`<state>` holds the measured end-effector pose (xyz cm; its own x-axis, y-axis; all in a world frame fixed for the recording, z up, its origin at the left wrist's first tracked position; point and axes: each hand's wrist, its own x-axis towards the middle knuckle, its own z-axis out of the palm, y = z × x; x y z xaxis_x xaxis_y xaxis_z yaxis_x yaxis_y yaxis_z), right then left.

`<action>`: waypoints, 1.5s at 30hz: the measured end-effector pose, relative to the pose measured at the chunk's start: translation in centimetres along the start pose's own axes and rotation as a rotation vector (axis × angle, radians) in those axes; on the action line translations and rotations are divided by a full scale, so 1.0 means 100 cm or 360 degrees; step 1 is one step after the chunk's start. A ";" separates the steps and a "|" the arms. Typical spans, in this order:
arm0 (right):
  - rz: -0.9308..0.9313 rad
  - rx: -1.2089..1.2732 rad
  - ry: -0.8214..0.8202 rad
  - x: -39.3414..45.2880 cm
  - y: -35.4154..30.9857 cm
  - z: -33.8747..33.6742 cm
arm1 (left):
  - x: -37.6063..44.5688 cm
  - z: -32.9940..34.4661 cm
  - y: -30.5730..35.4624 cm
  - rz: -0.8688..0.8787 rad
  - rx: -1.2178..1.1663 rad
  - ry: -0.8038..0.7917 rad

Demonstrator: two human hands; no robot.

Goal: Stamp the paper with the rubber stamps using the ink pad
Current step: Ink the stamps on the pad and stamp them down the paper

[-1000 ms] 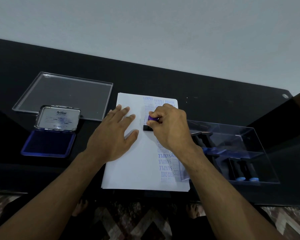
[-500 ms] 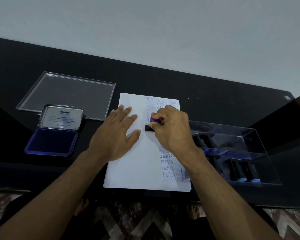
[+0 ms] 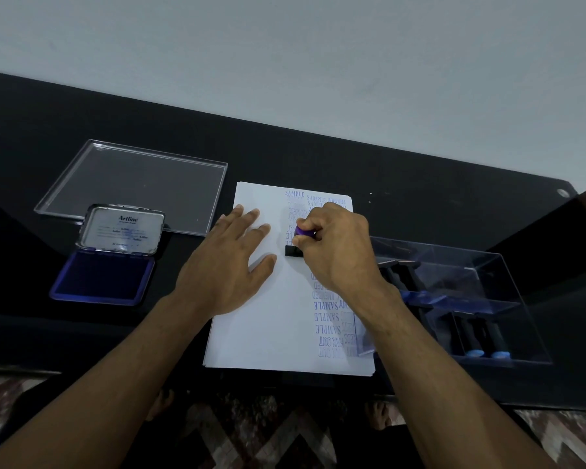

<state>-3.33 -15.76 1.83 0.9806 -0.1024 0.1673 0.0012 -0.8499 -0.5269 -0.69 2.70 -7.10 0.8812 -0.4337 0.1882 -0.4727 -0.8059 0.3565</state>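
A stack of white paper (image 3: 271, 326) lies in the middle of the black table, its right half covered with blue stamped words. My left hand (image 3: 227, 265) rests flat on the sheet, fingers spread. My right hand (image 3: 335, 248) grips a rubber stamp (image 3: 300, 242) with a purple handle and a black base, and the base sits on the paper beside the printed column. An open blue ink pad (image 3: 102, 279) with its lid raised lies to the left of the paper.
A clear plastic lid (image 3: 142, 184) lies flat behind the ink pad. To the right of the paper stands a clear plastic box (image 3: 481, 279) holding several stamps with blue-tipped handles. The table's front edge runs just below the paper, with patterned floor beneath.
Both hands and the stamp stay in the same spot on the paper. Only the camera has shifted slightly.
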 end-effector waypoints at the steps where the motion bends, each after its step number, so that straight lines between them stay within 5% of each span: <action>1: 0.0001 0.0001 -0.0004 0.000 0.000 0.000 | 0.000 0.000 0.000 0.0003 0.0006 0.0003; 21: 0.0001 0.0142 0.0007 -0.002 0.004 -0.005 | 0.000 0.000 -0.001 -0.0019 -0.0006 -0.0007; 29: 0.0337 0.0766 0.0489 -0.014 0.019 -0.028 | -0.001 0.000 -0.002 0.0026 -0.0056 0.0028; 45: 0.0399 0.0867 0.0469 -0.021 0.028 -0.013 | -0.001 -0.002 0.000 -0.0015 -0.0074 -0.0016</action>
<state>-5.68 -18.63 1.10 0.8696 -0.4654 0.1648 -0.0451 -0.4072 -0.9122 -0.75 2.83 -6.91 0.8853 -0.4307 0.1755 -0.4638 -0.7904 0.4001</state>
